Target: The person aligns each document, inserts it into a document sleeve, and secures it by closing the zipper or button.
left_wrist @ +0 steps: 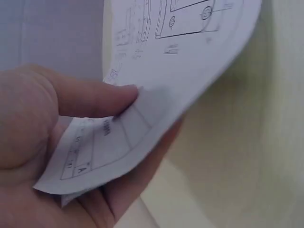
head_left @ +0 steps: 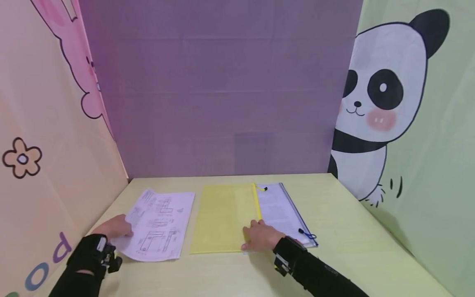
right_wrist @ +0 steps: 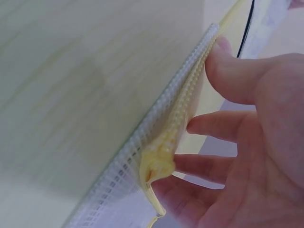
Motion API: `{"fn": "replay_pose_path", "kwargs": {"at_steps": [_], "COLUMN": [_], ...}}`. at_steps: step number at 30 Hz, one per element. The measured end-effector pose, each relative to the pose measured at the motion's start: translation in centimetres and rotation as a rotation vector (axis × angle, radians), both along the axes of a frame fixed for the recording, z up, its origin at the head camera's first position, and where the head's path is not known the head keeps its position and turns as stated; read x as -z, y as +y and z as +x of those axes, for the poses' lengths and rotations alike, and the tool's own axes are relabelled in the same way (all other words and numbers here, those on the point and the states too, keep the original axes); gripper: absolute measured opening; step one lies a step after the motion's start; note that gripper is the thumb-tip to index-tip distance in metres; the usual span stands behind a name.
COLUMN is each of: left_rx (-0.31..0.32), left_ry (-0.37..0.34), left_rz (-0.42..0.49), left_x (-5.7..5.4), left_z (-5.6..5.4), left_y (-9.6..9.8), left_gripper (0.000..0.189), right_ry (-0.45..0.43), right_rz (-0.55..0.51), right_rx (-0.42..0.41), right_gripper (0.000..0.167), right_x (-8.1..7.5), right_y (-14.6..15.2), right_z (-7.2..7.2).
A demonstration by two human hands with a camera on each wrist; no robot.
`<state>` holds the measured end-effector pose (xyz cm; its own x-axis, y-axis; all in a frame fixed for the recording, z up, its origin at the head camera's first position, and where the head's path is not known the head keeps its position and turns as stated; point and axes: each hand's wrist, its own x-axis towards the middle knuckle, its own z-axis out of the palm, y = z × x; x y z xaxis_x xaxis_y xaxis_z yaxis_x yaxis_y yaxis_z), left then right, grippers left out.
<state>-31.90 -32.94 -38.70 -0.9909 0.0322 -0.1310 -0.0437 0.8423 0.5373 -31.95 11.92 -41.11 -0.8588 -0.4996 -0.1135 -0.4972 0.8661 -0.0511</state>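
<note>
Head looking forward-down over desk | left wrist tight on papers | right wrist on yellow folder | head shares both

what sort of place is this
Probably a screened-off tabletop workspace, perhaps a staged one: a pale table, a plain purple backdrop behind it and a cartoon panda at the right.

Soft, even light fills the head view, a faint shadow lying on the table. Both wrist views are greyer and hazier; the left blurs print on the paper.
</note>
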Motion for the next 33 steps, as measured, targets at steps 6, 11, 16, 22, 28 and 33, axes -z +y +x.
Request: {"fn": "replay_pose_path", "kwargs": {"at_steps": [6,11,16,22,28,33], "left_rx": [0.019,0.028,0.02,0.044,0.083,0.064], "left_ry": [0.175,0.267,0.32,0.349,0.397,0.394], "left_rz": [0.077,0.08,0.155,0.369,0.538,0.624], "left_x": [-2.2,-5.2,-7.5,-8.0,-7.5,-6.5], "left_z": [-0.9,-0.8,-0.2,0.0,-0.2,-0.8], "left_y": [1.6,3.3,5.6,9.3,12.6,15.6], "left_gripper": [0.035,0.051,0.059,0.056,0.056,0.055], "right_ry": [-0.014,-0.02,-0.024,-0.016,-0.103,-0.413], "right_rz": [-0.011,-0.014,-0.074,-0.238,-0.723,-1.332], "right_rx": [-0.007,-0.007,-0.001,0.016,0.102,0.171], "right_gripper": [0.05,0.041,0.033,0.043,0.046,0.052], "right_x": [-0.1,-0.3,-0.3,-0.6,-1.3,-3.2], "right_y": [0.1,0.1,0.4,0.8,0.9,1.0], "right_z": [-0.1,-0.3,-0.8,-1.5,-3.2,-3.7]}}
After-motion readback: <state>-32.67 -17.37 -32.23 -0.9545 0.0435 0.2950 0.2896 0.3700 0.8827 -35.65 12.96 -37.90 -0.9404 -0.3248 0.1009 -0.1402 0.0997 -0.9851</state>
